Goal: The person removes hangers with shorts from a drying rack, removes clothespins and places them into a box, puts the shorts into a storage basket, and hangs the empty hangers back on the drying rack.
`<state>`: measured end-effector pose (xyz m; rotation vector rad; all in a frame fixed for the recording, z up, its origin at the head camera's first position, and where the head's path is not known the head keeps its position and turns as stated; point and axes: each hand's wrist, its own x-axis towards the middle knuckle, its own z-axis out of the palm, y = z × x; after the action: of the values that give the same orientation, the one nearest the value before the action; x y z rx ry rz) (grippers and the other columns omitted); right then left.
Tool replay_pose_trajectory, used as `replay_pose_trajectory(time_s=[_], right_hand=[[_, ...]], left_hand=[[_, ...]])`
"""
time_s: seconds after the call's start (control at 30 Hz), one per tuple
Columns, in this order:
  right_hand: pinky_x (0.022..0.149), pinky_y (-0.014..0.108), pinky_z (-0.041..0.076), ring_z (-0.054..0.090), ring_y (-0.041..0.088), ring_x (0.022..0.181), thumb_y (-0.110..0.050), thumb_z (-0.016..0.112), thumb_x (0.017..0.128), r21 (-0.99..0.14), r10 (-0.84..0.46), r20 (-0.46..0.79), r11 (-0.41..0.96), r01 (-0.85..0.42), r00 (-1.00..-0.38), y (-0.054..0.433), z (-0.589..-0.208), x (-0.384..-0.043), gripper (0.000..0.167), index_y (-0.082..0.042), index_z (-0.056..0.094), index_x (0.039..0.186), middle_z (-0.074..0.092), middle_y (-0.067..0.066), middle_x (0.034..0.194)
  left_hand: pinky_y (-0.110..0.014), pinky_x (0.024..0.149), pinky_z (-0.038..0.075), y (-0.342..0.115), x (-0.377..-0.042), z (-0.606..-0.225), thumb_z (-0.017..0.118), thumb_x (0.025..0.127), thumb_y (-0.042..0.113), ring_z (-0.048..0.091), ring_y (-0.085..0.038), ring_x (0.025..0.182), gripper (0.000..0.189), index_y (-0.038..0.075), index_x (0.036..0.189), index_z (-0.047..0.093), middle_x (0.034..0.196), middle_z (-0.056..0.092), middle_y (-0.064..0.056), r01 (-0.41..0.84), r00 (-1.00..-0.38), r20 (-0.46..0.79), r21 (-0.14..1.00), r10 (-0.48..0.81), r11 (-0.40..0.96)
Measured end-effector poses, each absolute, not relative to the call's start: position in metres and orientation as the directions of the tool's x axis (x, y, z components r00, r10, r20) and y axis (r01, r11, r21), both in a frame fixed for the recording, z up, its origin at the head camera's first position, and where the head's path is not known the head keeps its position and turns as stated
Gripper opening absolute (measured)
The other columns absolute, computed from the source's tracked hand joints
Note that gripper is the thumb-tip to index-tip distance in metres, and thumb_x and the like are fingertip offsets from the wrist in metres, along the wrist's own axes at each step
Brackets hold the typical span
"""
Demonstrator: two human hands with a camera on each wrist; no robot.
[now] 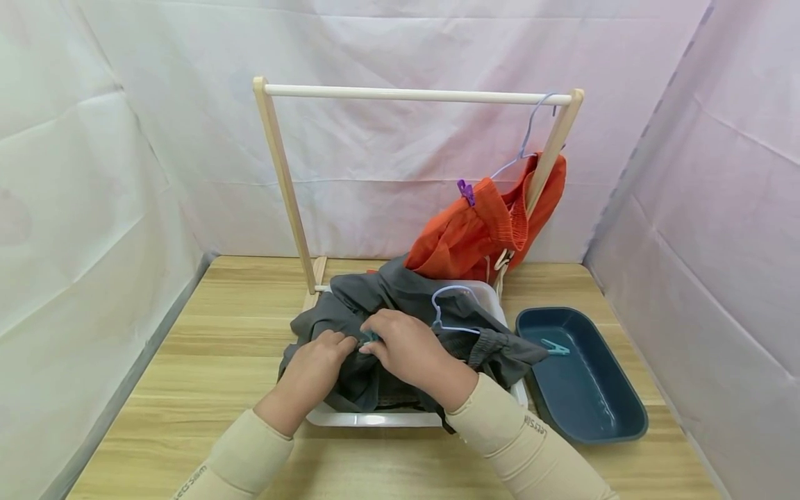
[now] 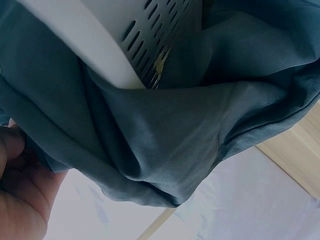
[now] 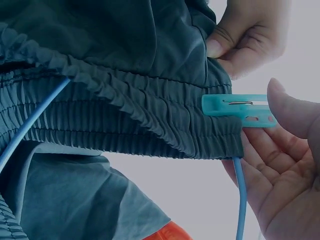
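Note:
Dark grey pants point(image 1: 387, 295) with a gathered elastic waistband point(image 3: 140, 107) lie across a white basket point(image 1: 375, 419). A light blue hanger point(image 1: 459, 328) runs inside the waistband. My right hand point(image 1: 409, 351) pinches a teal clothespin point(image 3: 235, 109), whose jaws are on the waistband's end, over the hanger. Beside it my left hand point(image 1: 315, 364) pinches the pants' cloth between thumb and fingers, also visible in the left wrist view. A second teal clothespin point(image 1: 555, 348) sits at the pants' right end, above the blue bin.
A wooden rack point(image 1: 400, 93) stands behind the basket. Orange pants point(image 1: 462, 232) hang at its right end on a hanger point(image 1: 528, 132) with a purple clothespin point(image 1: 466, 192). The dark blue bin point(image 1: 594, 389) stands at right. White cloth walls point(image 1: 375, 160) surround the table point(image 1: 206, 361).

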<state>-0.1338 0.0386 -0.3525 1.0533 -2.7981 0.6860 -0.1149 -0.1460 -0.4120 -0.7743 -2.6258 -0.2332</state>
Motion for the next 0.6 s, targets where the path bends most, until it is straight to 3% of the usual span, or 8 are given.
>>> replay_pose_trajectory(time_s=[0.6], right_hand=[[0.075, 0.028, 0.054, 0.065, 0.015, 0.082, -0.019, 0.072, 0.086, -0.39, -0.589, 0.342, 0.62, -0.68, -0.733, 0.0387, -0.3563, -0.1331, 0.016, -0.008, 0.072, 0.097, 0.069, 0.001, 0.09]], left_hand=[[-0.027, 0.054, 0.051, -0.1466, -0.1143, -0.4116, 0.07, 0.081, -0.005, 0.057, -0.017, 0.074, 0.017, 0.009, 0.089, 0.065, 0.076, 0.058, -0.002, 0.553, -0.773, 0.4, 0.044, 0.493, 0.832]])
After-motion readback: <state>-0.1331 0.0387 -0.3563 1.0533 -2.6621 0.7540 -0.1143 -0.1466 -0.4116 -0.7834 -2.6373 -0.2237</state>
